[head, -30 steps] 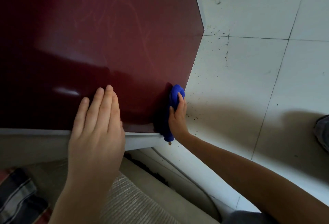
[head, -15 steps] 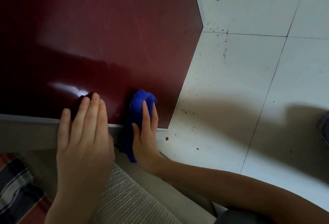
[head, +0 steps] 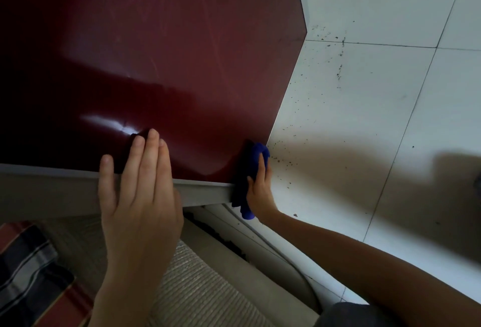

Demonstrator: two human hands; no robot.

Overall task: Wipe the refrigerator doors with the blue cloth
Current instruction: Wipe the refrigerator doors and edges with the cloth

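Note:
The glossy dark red refrigerator door [head: 161, 61] fills the upper left, with a grey strip along its lower edge. My left hand [head: 138, 191] lies flat on that lower edge, fingers straight and together. My right hand [head: 260, 186] presses the bunched blue cloth [head: 256, 160] against the door's lower right corner, fingers laid over the cloth. Part of the cloth hangs below the hand.
White floor tiles [head: 377, 108] with dark specks spread to the right of the door. A ribbed beige mat [head: 203, 290] lies below the door, and striped fabric [head: 23, 269] shows at the lower left. A dark object sits at the far right edge.
My right hand slid the blue cloth left along the door's bottom edge, then back right to the lower right corner. My left hand stayed flat on the lower edge.

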